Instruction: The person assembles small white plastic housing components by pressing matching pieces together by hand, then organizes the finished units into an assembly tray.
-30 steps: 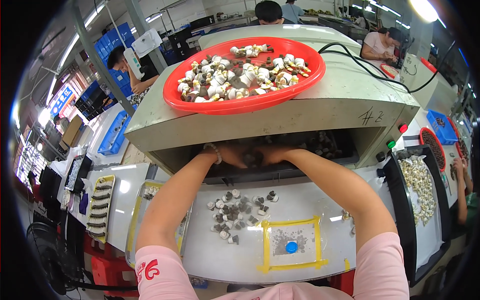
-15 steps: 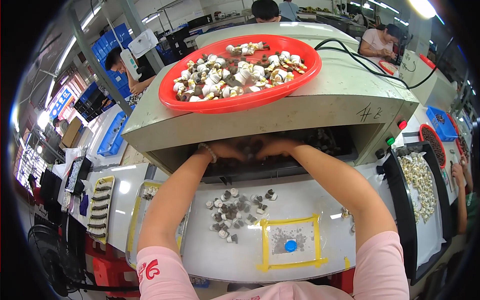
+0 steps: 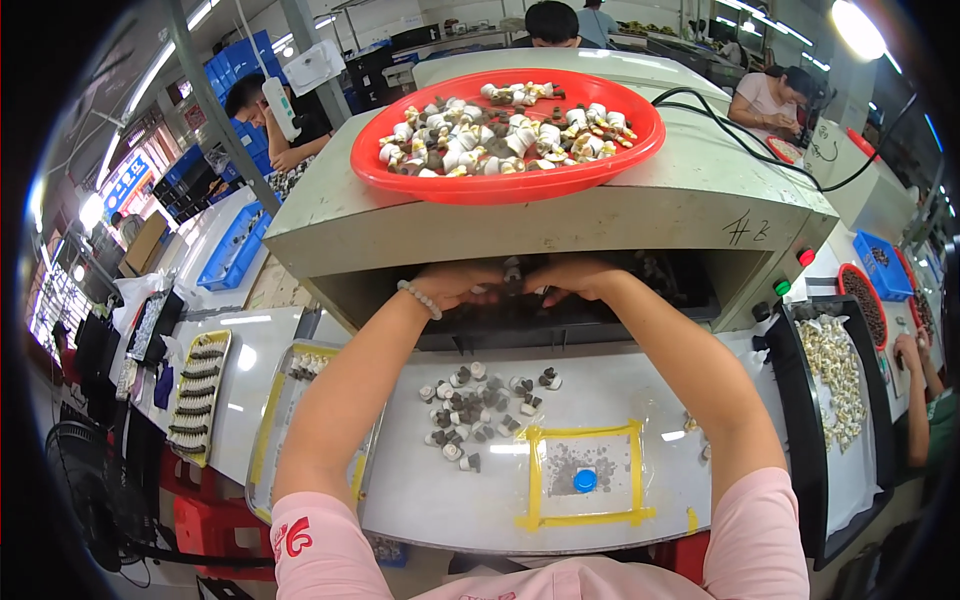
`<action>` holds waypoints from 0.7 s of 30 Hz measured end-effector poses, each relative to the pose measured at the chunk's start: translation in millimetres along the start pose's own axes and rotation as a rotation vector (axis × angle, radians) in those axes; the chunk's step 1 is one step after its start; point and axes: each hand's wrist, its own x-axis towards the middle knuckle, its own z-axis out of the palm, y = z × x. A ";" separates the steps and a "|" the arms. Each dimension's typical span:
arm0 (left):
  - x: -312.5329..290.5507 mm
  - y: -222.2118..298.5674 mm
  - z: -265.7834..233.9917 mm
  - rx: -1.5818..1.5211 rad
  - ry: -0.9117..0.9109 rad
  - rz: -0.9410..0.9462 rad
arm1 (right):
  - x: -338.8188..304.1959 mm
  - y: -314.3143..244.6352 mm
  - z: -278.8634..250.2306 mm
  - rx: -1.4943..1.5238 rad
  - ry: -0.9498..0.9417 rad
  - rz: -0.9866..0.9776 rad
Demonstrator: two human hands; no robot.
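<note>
Watching from my remote seat, I find both bare hands reaching into the shaded opening of a pale metal cabinet (image 3: pixel 400 242), above the black tray (image 3: pixel 570 334) inside it. Left hand (image 3: pixel 457 284) at the left, pale bead bracelet (image 3: pixel 420 299) at its wrist; right hand (image 3: pixel 574 275) opposite, fingers angled inward.

A small piece (image 3: pixel 513 270) sits in the gap between the hands, near both sets of fingertips. Looks dark with a paler part; shade blurs its outline, and I cannot make out its full shape. Grip: fingers of both hands partly curled, but I cannot tell whether either is grasping the piece or merely beside it.

Clearer look at similar pieces on the white table (image 3: pixel 440 508) below: a loose cluster (image 3: pixel 470 405) of stubby bits, each with a white, rounded part and a dark grey-brown part, some upright, some tipped over, many touching.

On the cabinet top, a red basin (image 3: pixel 510 190) holds a heap of white, dark and yellowish pieces. Near the table's front edge, a yellow tape frame (image 3: pixel 590 519) surrounds a blue cap (image 3: pixel 585 481) on grey-smudged ground.
</note>
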 end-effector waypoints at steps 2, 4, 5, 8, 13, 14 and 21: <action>-12.4 2.8 0.3 -0.054 -0.013 0.015 | -8.9 -7.8 5.7 0.009 -0.027 0.036; -24.5 -0.6 0.4 -0.023 -0.044 0.004 | -35.1 -26.4 20.5 0.003 0.079 -0.035; -38.9 7.5 13.0 -0.006 -0.024 0.072 | -49.7 -32.1 30.0 -0.014 0.150 -0.095; -79.6 9.5 41.7 0.035 0.083 0.177 | -70.8 -30.6 50.1 -0.056 0.148 -0.104; -121.7 -41.4 44.2 0.001 0.096 0.145 | -90.6 -6.7 102.9 -0.125 0.096 -0.153; -124.1 -56.1 43.3 0.032 0.099 0.105 | -83.2 12.6 111.1 -0.123 0.073 -0.165; -143.3 -102.9 32.6 0.391 0.413 0.127 | -58.3 51.6 155.9 -0.457 0.205 -0.334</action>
